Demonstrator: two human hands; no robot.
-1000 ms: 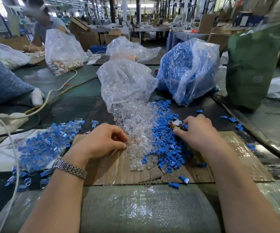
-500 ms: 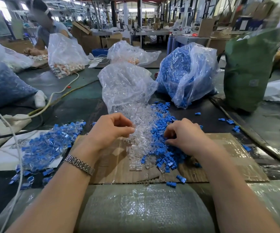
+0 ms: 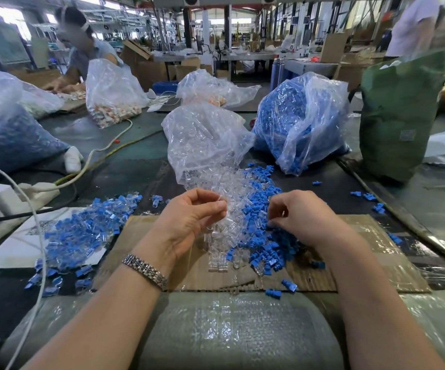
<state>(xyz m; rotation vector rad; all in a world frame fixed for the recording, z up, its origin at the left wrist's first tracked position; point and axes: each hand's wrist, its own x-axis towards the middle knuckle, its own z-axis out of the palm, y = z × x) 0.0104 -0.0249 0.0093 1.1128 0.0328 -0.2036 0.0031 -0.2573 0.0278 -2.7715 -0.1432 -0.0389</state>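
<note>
A heap of clear plastic pieces (image 3: 224, 231) spills from an open clear bag (image 3: 202, 140) onto a cardboard sheet (image 3: 376, 263). Beside it on the right lies a heap of small blue plastic pieces (image 3: 264, 236). My left hand (image 3: 189, 220) is raised over the clear heap and pinches a clear piece between thumb and fingertips. My right hand (image 3: 298, 214) is curled over the blue heap, fingertips down among the blue pieces; what it holds is hidden.
A pile of joined blue-and-clear parts (image 3: 82, 231) lies at the left. A bag of blue pieces (image 3: 296, 121) and a green sack (image 3: 397, 116) stand behind. White cables and a power strip (image 3: 29, 190) are at the left. Another person (image 3: 82, 49) works at the far left.
My left hand rose from the cardboard with a clear piece pinched. My right hand moved back left from the far side of the blue heap and curled over it.
</note>
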